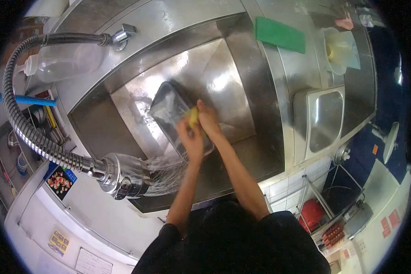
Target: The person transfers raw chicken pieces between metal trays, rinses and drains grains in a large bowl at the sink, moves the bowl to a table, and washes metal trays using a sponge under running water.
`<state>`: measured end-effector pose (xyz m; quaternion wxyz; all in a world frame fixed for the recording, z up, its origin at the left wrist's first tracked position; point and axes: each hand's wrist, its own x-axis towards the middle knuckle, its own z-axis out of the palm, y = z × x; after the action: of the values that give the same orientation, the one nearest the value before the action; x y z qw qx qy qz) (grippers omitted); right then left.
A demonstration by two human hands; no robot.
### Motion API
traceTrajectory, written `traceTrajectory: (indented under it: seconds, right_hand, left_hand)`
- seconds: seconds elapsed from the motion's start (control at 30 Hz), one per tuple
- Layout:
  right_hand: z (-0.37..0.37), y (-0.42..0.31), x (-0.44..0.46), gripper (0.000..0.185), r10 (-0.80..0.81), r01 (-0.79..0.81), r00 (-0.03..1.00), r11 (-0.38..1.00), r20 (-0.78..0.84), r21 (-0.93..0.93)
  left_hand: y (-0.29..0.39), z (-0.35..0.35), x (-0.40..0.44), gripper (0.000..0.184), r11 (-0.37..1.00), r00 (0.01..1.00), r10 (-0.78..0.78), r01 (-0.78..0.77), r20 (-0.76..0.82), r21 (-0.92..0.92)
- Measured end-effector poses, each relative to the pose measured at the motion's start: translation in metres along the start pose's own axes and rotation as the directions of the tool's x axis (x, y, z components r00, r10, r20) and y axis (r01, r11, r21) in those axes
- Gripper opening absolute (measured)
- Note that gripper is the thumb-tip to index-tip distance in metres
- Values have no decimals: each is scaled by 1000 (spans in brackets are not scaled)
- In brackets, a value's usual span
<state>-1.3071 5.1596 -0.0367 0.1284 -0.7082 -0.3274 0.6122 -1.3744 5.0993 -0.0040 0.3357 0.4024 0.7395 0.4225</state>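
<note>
Both hands are together over a rectangular metal pan (166, 104) that lies tilted in the steel sink (235, 98). A small yellow sponge (193, 117) sits between them. My left hand (189, 136) has its fingers bent beside the sponge, blurred by motion; what it holds is not clear. My right hand (207, 119) is closed on the sponge's right side. To the left, a spray head (123, 176) on a flexible metal hose (20, 114) pours water past my left forearm into the sink.
A green cloth (280, 34) lies on the counter behind the sink's right side. At right are a metal container (325, 119) and a white jug (335, 51). A clear plastic bottle (68, 62) lies at the upper left, near the faucet base (122, 36).
</note>
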Motion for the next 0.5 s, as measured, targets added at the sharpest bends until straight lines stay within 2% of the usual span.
traceTrajectory:
  seconds: [0.03, 0.1, 0.13, 0.2, 0.27, 0.3, 0.33, 0.37, 0.43, 0.47, 0.5]
  right_hand:
    - [2, -3, -7, 63, 12, -12, 1000, 1000, 9, 2]
    - [2, -10, -24, 54, -108, 100, 993, 982, -41, -162]
    - [2, -14, -30, 54, -113, 103, 992, 981, -47, -167]
    - [8, -17, -45, 42, -358, 224, 912, 844, -201, -487]
    - [11, -14, -41, 37, -396, 240, 899, 805, -189, -543]
    - [14, -12, -41, 33, -431, 251, 883, 768, -185, -590]
    - [14, -8, -42, 33, -433, 254, 882, 768, -185, -588]
    - [9, -6, -40, 31, -419, 273, 900, 756, -119, -594]
    - [-6, -8, -37, 30, -407, 293, 912, 733, -51, -613]
    - [-10, -4, -42, 30, -427, 328, 904, 744, -37, -582]
    - [-13, -3, -44, 29, -451, 363, 892, 755, -30, -546]
  left_hand:
    - [-2, -3, 0, 22, 1000, 1000, -10, 10, 2, 11]
    - [-13, -7, 11, 22, 999, 999, 38, -38, 1, -19]
    - [-42, 0, 36, 23, 978, 993, -118, 113, -19, -177]
    - [-45, 7, 93, 22, 993, 998, -36, 29, -55, -111]
    - [-41, 16, 137, 23, 935, 944, 322, -307, -65, 177]
    - [-45, 22, 148, 23, 935, 945, 320, -304, -65, 180]
    - [-46, 27, 158, 24, 951, 966, 240, -213, -99, 226]
    - [-47, 32, 166, 24, 957, 977, 164, -124, -138, 262]
    - [-33, 41, 159, 25, 968, 974, 125, -77, -191, 240]
    - [-30, 40, 148, 24, 945, 958, 278, -259, -75, 199]
    - [-24, 38, 141, 23, 890, 899, 436, -436, 34, 136]
